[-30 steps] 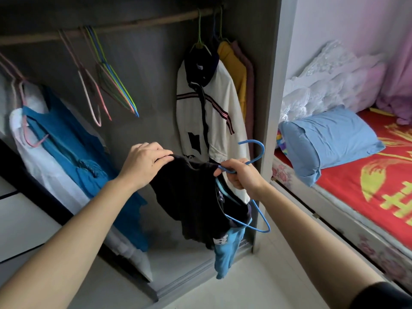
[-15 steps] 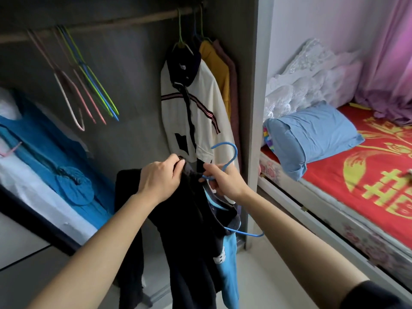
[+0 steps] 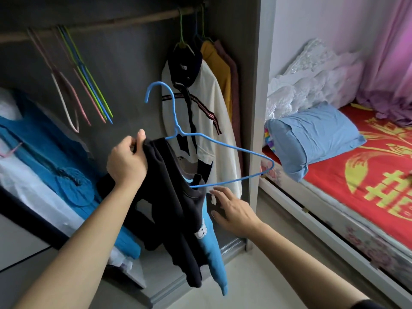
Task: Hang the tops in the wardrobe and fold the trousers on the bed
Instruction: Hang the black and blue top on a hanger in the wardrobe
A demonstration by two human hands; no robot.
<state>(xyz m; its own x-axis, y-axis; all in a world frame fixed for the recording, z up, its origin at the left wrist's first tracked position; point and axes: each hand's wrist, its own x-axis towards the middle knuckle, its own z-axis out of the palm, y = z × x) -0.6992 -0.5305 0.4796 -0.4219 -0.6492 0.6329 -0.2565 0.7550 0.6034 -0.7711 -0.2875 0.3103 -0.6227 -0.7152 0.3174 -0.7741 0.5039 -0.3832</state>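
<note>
An open grey wardrobe (image 3: 133, 63) with a wooden rail (image 3: 111, 21) fills 9 to 12 o'clock. A bed with a red patterned cover (image 3: 367, 175) lies at 3 o'clock. The left grip (image 3: 127, 161) clenches the shoulder of the black and blue top (image 3: 174, 208), which droops at its 5 o'clock, partly threaded on a blue wire hanger (image 3: 214, 141). The right grip (image 3: 234, 210) is released with its fingers spread, just beside the top. A cream striped jacket (image 3: 207, 121) hangs behind at 12, and bare coloured hangers (image 3: 89, 85) at 10.
</note>
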